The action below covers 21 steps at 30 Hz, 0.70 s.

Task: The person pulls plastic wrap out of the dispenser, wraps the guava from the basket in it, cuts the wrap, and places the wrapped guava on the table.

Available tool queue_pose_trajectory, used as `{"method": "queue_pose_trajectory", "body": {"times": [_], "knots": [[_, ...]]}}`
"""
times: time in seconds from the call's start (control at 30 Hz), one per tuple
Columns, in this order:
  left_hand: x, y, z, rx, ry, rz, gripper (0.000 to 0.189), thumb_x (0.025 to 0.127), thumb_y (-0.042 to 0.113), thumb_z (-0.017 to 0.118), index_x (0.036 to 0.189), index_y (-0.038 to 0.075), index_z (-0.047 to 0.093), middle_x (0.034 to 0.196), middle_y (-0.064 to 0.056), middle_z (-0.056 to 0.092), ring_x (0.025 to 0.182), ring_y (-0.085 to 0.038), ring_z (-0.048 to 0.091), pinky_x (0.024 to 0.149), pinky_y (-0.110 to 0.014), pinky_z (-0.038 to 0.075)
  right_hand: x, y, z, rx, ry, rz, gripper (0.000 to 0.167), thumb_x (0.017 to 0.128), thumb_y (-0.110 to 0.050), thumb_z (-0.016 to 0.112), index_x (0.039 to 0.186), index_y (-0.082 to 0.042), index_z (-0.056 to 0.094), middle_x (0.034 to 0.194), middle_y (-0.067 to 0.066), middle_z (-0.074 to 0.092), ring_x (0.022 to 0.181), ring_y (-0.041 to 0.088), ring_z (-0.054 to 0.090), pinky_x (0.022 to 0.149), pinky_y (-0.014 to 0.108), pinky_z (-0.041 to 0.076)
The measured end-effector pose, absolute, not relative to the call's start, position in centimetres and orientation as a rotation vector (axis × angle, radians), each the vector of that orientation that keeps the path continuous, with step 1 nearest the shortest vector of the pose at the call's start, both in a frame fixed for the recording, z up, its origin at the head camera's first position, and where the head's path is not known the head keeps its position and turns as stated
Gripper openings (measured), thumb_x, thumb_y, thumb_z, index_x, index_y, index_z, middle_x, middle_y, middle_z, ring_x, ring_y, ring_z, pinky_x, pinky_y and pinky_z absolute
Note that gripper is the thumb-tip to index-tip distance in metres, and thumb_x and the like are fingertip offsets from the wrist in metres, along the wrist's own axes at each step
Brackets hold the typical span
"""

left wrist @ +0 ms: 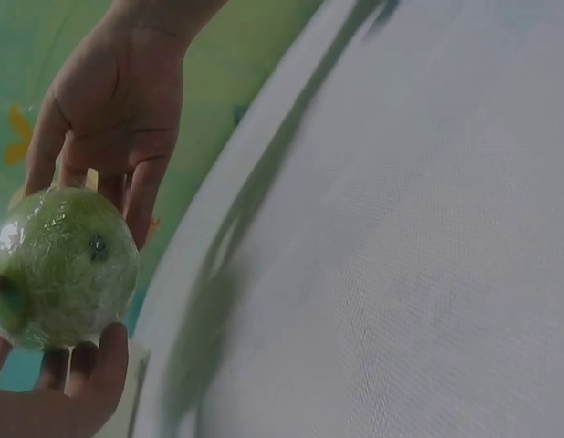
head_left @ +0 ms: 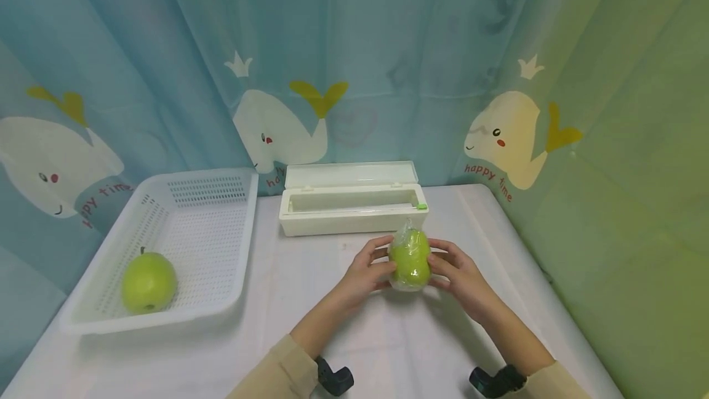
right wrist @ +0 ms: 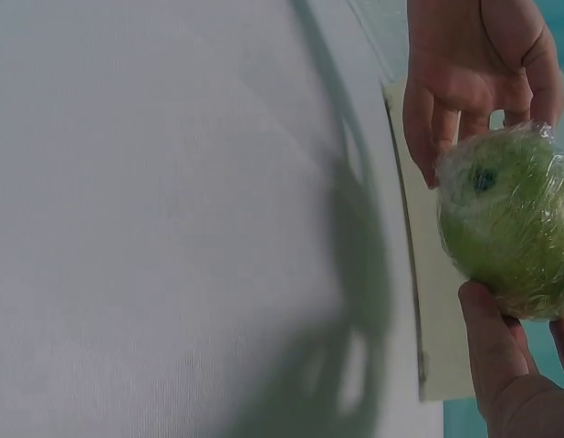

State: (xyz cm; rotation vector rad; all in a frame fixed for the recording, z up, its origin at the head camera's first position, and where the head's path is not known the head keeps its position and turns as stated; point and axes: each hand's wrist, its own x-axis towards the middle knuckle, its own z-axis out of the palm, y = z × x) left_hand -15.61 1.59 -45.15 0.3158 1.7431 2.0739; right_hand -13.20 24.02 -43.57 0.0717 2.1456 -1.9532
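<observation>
Both hands hold a green apple wrapped in shiny clear plastic film, one hand on each side. My left hand grips its left side, thumb toward me. On the right side, the fingers and thumb of my right hand curve against it. The film bunches up at the apple's top. In the left wrist view the apple shows its dark blossom end, and its shadow falls on the white tabletop. The right wrist view shows the wrapped apple between the fingertips of both hands.
A white cling-film box with its lid raised stands behind the hands, a small green piece at its right end. At the left, a white plastic basket holds one unwrapped green apple. Whale-printed curtains enclose the white-covered table.
</observation>
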Motion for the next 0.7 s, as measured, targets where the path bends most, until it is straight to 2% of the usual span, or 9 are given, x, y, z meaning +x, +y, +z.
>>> {"method": "queue_pose_trajectory", "body": {"times": [0.33,0.57,0.7], "knots": [[-15.9,3.4,-45.2,0.322,1.720,2.063,0.057,0.095,0.007,0.062,0.148,0.011,0.042,0.142,-0.021,0.049,0.117,-0.032,0.060,0.091,-0.047,0.056,-12.9,25.9,-43.4,0.052,2.172,-1.938,0.055,0.103,-0.030,0.054,0.149,-0.006,0.035,0.146,0.022,0.043,0.114,0.017,0.061,0.096,0.038,0.055],[-16.2,5.1,-45.3,0.296,1.745,2.053,0.056,0.094,0.007,0.065,0.146,0.013,0.046,0.140,-0.018,0.051,0.113,-0.025,0.062,0.091,-0.042,0.056,-12.9,27.6,-43.0,0.041,2.199,-1.912,0.058,0.104,-0.033,0.053,0.151,-0.005,0.032,0.148,0.024,0.041,0.112,0.010,0.061,0.095,0.034,0.055],[-16.2,6.1,-45.3,0.285,1.750,2.050,0.057,0.093,0.006,0.065,0.146,0.013,0.046,0.141,-0.017,0.052,0.113,-0.023,0.062,0.093,-0.042,0.055,-13.1,28.4,-43.1,0.050,2.224,-1.908,0.058,0.104,-0.031,0.053,0.151,-0.005,0.031,0.142,0.022,0.044,0.108,0.008,0.062,0.092,0.031,0.056]]}}
